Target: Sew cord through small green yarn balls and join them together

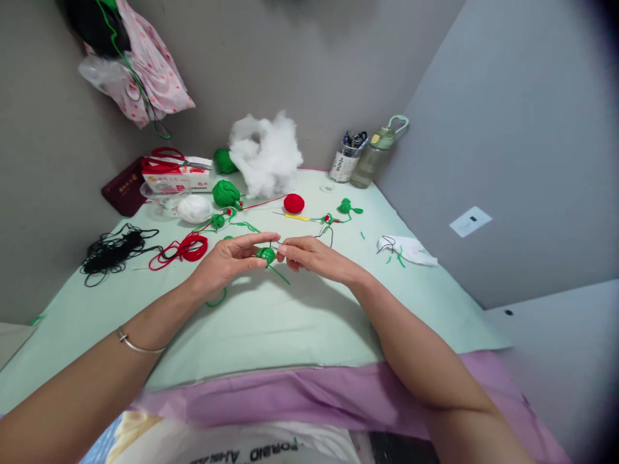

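My left hand [231,259] pinches a small green crocheted ball [265,256] between thumb and fingers, its index finger stretched over the top. A green yarn tail [280,276] hangs from the ball toward the table. Close against it on the right, my right hand [309,256] has thumb and fingers pressed together. Thin dark yarn [271,243] runs between the two hands at the ball; whether a needle is in the right fingertips is too small to tell. Behind the right hand, a yellow-handled crochet hook [296,218] lies beside a small green and red crocheted piece [327,220].
Black yarn [116,251] and red yarn [191,248] lie loose at the left. Toward the back are green yarn balls [226,193], a red ball [294,203], white stuffing [265,154] and red scissors [167,154]. A pen cup [344,165] and bottle [370,161] stand in the corner.
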`<move>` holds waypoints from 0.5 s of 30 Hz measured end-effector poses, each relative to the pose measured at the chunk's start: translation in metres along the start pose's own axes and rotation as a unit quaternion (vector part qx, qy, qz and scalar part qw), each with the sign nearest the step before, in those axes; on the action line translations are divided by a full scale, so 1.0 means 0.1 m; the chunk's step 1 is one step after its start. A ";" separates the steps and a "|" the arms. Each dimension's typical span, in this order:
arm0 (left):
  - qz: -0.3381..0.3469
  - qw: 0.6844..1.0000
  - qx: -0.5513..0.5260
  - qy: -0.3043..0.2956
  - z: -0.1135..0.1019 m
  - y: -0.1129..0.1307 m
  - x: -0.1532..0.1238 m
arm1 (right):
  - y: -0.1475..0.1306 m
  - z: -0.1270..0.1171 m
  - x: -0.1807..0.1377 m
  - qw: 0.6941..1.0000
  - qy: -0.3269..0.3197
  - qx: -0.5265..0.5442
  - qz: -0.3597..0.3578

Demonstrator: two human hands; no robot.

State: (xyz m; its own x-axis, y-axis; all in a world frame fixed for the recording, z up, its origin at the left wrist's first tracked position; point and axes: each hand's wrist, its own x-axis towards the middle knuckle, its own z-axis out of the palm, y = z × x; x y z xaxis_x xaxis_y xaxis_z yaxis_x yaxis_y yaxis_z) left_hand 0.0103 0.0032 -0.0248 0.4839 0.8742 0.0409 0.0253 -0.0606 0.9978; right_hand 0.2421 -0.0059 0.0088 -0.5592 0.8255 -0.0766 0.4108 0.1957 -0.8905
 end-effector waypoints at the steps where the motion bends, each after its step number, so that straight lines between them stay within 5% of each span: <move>1: -0.003 1.000 0.000 -0.007 0.01 0.00 0.00 | 0.00 0.01 0.01 1.000 -0.001 0.004 0.001; 15: -0.008 0.998 -0.010 -0.055 0.02 0.02 -0.02 | 0.01 0.08 0.04 0.999 0.022 0.028 0.031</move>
State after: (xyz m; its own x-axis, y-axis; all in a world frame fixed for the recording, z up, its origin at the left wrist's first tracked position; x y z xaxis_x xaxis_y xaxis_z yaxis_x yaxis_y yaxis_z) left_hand 0.0109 0.0002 -0.0226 0.5767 0.8168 0.0195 0.0169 -0.0358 0.9992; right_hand 0.2344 -0.0067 0.0037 -0.5003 0.8583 -0.1142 0.4020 0.1134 -0.9086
